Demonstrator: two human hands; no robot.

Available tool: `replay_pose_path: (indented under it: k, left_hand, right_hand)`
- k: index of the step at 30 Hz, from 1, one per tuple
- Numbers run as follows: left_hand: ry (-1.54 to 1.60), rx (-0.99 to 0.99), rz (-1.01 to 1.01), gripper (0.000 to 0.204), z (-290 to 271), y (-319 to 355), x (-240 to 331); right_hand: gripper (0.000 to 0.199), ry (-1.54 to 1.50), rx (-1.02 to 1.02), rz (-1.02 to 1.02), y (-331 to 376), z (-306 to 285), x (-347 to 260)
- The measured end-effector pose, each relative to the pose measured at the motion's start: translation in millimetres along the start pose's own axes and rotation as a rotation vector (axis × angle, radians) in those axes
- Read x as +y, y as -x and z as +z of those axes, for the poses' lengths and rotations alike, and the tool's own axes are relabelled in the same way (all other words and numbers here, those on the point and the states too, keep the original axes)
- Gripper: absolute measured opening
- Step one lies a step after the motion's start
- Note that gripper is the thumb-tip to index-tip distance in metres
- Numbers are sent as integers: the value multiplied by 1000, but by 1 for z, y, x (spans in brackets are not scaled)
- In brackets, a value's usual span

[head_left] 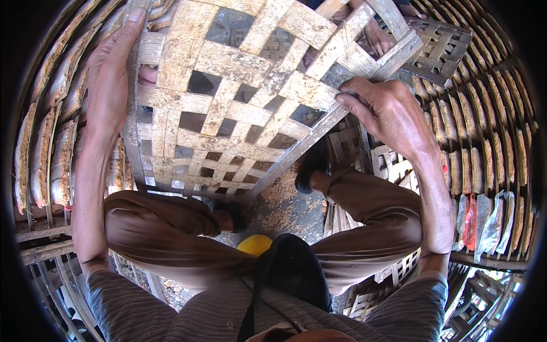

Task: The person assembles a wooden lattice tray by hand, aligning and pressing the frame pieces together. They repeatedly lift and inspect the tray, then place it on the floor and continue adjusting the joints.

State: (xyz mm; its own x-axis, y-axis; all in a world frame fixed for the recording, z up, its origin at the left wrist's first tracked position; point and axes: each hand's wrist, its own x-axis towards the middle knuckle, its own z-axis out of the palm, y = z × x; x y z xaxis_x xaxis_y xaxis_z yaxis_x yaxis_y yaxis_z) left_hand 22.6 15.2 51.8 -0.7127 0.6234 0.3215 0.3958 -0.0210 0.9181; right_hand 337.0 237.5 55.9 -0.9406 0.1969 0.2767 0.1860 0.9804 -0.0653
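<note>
A woven bamboo lattice panel (pixel 233 62) with flat wooden edge strips is held up, tilted, above my knees. Stains and dusty crumbs speckle its pale slats. My left hand (pixel 111 80) is closed on the left edge strip, its thumb along the near side and a fingertip showing through a gap. On the right edge strip, my right hand (pixel 393 111) grips with thumb and bent fingers; its other fingertips are partly hidden behind the panel. Beyond the panel, another person's hand (pixel 380 39) shows through the openings, beside a smaller, darker woven panel (pixel 439 51).
Curved racks of brown-topped strips, the left rack (pixel 51 142) and the right rack (pixel 490 142), close in on both sides. Clear and red plastic pieces (pixel 484 225) hang at lower right. A yellow object (pixel 255 245) lies between my legs. Crumbs litter the grey floor (pixel 279 214).
</note>
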Motion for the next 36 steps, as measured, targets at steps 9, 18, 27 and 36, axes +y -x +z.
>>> replay_pose_path:
  k: [9,18,27,36]
  left_hand:
    - [-5,46,-29,50,-7,-8,-6]
    - [12,59,-41,51,-9,-10,-18]
    - [24,-30,-23,50,5,1,-6]
    - [-93,56,55,52,-4,-7,-16]
  right_hand:
    - [13,-353,233,44,2,19,9]
    - [16,-626,77,197,9,-6,-2]
    - [55,-326,-99,297,-3,-6,-12]
    - [25,-288,-273,325,-3,-1,-13]
